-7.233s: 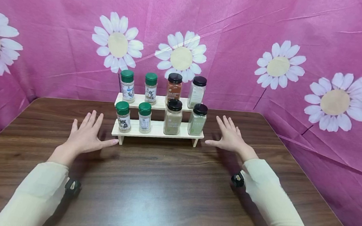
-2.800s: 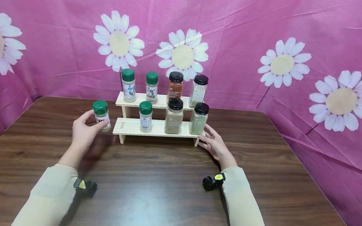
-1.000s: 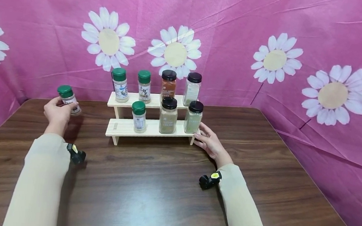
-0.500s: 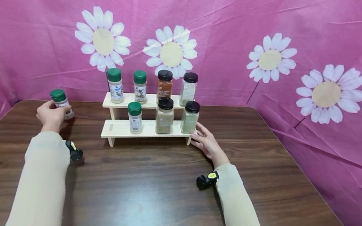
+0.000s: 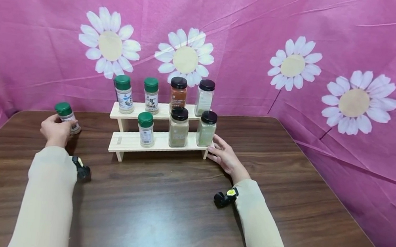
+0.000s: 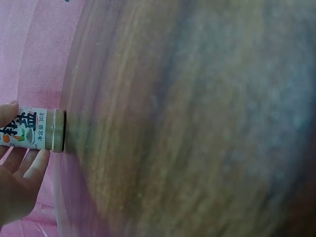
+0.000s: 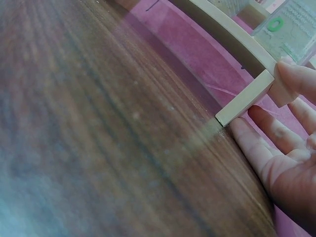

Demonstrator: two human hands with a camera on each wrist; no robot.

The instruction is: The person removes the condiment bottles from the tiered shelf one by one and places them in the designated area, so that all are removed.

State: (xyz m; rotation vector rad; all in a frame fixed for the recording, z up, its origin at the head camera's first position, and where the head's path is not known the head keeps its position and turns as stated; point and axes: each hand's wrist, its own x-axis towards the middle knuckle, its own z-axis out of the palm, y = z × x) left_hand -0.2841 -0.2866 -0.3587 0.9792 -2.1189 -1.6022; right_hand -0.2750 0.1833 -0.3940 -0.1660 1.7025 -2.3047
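Observation:
At the table's far left, my left hand [image 5: 56, 129] grips a spice jar [image 5: 69, 118] with a green cap, thumb on one side and fingers on the other. In the left wrist view the base of this jar [image 6: 57, 131] is right at the tabletop. A two-tier pale wooden rack [image 5: 128, 142] stands in the middle. My right hand [image 5: 226, 156] holds the right end of its lower shelf. In the right wrist view the thumb lies at the shelf edge and the fingers [image 7: 249, 140] are around the support leg [image 7: 244, 98].
On the lower shelf stand a green-capped jar [image 5: 145, 129] and two black-capped jars, one tan [image 5: 178, 131] and one green [image 5: 206, 132]. Above are two green-capped jars, a red pepper jar [image 5: 178, 95] and a pale jar [image 5: 204, 100]. A pink flowered cloth [image 5: 245, 44] hangs behind the table.
My left hand has taken the jar from the lower shelf's left end and carried it left, lowering it slightly at last. My right hand, earlier spread beside the rack, now holds its end.

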